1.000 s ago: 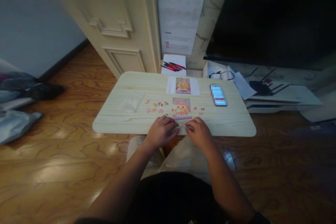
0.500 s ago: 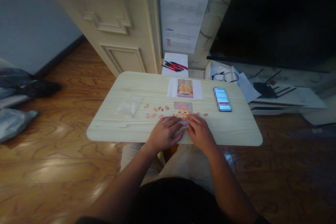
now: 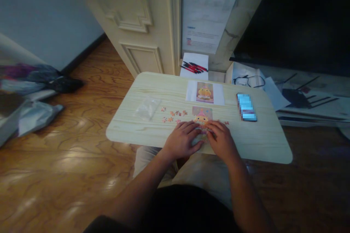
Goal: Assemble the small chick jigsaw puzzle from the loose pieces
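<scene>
head view: both hands, left hand and right hand, flat, holding nothing, on half-covered orange-and-pink puzzle

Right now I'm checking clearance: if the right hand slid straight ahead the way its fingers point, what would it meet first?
The right hand already lies on the partly assembled puzzle; beyond that, probably the reference picture.

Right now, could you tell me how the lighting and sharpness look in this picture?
Head view: dim overall, the right background nearly black; soft glare patches on the wooden floor; the bags at left smeared by blur; the phone screen pixelated; both hands on the puzzle fairly sharp.
</scene>
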Available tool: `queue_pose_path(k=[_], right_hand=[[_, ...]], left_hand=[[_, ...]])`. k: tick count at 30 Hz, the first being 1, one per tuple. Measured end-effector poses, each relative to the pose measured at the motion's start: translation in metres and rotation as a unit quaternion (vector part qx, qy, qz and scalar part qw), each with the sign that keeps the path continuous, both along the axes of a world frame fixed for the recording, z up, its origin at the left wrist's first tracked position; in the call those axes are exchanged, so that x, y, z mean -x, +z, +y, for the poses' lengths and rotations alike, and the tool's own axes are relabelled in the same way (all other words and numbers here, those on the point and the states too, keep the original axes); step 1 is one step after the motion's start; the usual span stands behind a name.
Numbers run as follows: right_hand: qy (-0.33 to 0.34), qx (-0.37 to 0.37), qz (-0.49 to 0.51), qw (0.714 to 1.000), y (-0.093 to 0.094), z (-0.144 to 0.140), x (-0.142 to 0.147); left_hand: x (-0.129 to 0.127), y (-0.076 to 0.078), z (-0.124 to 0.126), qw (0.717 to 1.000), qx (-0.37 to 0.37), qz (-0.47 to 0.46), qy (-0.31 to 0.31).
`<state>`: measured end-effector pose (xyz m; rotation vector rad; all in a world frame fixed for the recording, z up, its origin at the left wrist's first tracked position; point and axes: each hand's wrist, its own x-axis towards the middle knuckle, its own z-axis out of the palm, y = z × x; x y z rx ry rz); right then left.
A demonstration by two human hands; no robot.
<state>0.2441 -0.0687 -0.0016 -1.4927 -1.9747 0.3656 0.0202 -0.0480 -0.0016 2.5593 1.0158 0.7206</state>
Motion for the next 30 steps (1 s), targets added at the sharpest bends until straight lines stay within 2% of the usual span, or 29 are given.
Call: queue_pose_path(k=[6, 9, 12, 17, 21, 25, 30], right_hand=[[-0.107, -0.001, 0.002, 0.994, -0.004, 0.002, -0.037], [-0.161, 0.006, -0.007, 0.987, -0.006, 0.004, -0.059], [-0.182, 0.01, -0.01, 0.983, -0.003, 0.003, -0.071], [-0.197, 0.027, -0.007, 0.98, 0.001, -0.003, -0.077], [-0.196, 0.046, 0.009, 0.98, 0.002, -0.003, -0.071], [-0.174, 0.039, 0.008, 0.984, 0.001, 0.012, -0.053], [-0.121, 0.03, -0.046, 0.991, -0.003, 0.034, -0.038]], left_hand=[[0.006, -0.006, -0.004, 0.997, -0.02, 0.005, -0.068], [0.005, -0.006, -0.003, 0.998, -0.017, 0.009, -0.057], [0.003, -0.003, -0.001, 0.999, -0.013, 0.009, -0.047], [-0.006, -0.001, 0.005, 0.999, -0.013, 0.02, -0.045], [-0.019, 0.001, 0.007, 0.999, -0.013, 0.014, -0.051], [-0.025, 0.002, 0.004, 0.998, -0.011, -0.004, -0.059], [-0.013, 0.001, 0.0, 0.999, -0.003, -0.003, -0.049]])
